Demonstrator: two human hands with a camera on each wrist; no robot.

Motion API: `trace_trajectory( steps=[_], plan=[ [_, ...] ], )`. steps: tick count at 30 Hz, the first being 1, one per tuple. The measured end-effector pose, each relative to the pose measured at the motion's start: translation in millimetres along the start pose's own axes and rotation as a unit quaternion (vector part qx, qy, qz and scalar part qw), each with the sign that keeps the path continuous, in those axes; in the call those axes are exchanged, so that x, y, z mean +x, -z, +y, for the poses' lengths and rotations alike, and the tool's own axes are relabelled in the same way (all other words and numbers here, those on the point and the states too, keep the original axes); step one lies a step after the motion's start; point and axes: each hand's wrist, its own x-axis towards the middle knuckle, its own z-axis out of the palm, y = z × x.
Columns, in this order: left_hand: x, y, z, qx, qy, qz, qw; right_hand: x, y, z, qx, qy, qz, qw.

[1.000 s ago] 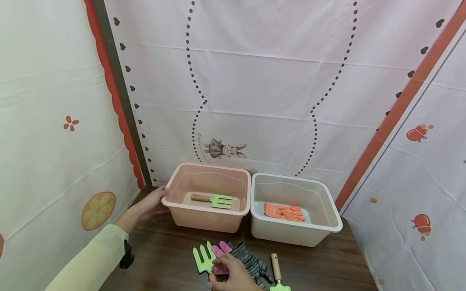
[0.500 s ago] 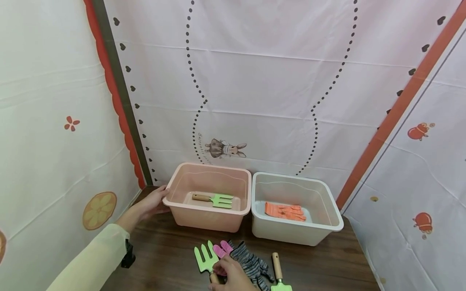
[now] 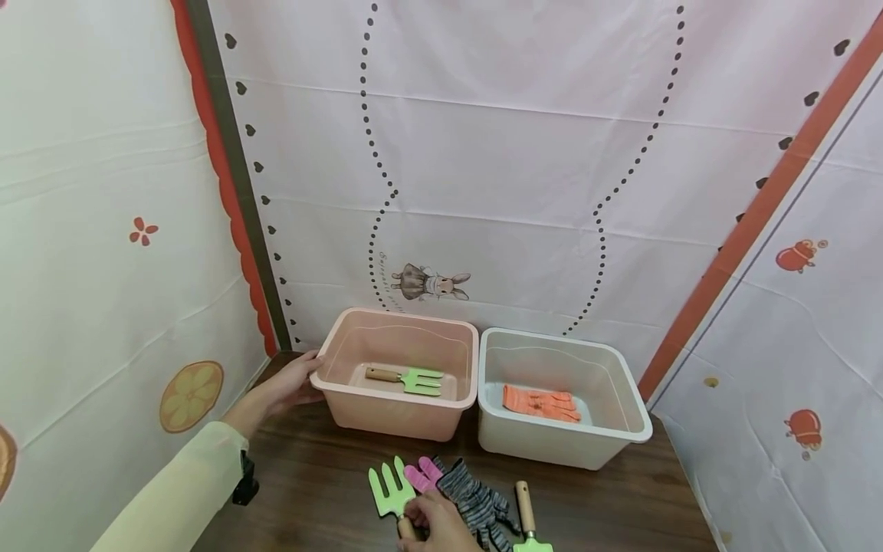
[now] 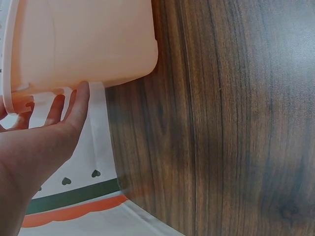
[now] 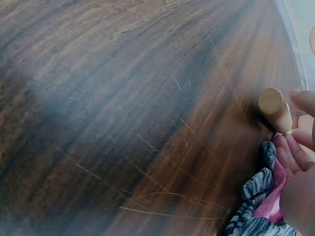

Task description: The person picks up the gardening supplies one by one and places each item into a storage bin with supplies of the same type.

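Note:
My left hand [image 3: 293, 383] grips the left end of a pink plastic bin [image 3: 393, 422]; in the left wrist view its fingers bend against the bin's wall [image 4: 88, 44] below the rim. Inside that bin lies a green hand fork [image 3: 419, 381] with a wooden handle. On the table, another green hand fork [image 3: 393, 498] lies tines-away. Beside its wooden handle [image 5: 273, 105] is my right hand [image 3: 441, 525], thumb and forefinger apart, other fingertips by pink cloth. Grey-striped gloves [image 3: 472, 494] and pink glove fingers [image 3: 422, 471] lie right of the fork, partly under the hand.
A white bin [image 3: 552, 445] stands right against the pink one, with orange gloves [image 3: 541, 402] in it. A green tool with a wooden handle [image 3: 524, 506] lies at front right, cut off by the frame. Printed cloth walls [image 3: 483, 169] enclose the dark wooden table [image 3: 303, 475].
The head view has shifted slightly. Both hands stay practically in place, the left at the pink bin and the right by the fork's handle.

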Motion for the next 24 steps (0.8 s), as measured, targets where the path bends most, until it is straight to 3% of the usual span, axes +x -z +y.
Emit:
trace_trajectory(
  steps=[9, 24],
  plan=[
    [1.3, 0.6, 1.6, 0.002, -0.001, -0.006, 1.0, 8.6, 4.1, -7.3, -0.008, -0.057, -0.028, 0.998],
    [0.0, 1.1, 2.3, 0.017, 0.002, -0.003, 0.9999, 10.7, -1.6, -14.0, -0.091, -0.017, -0.019, 0.996]
  ],
)
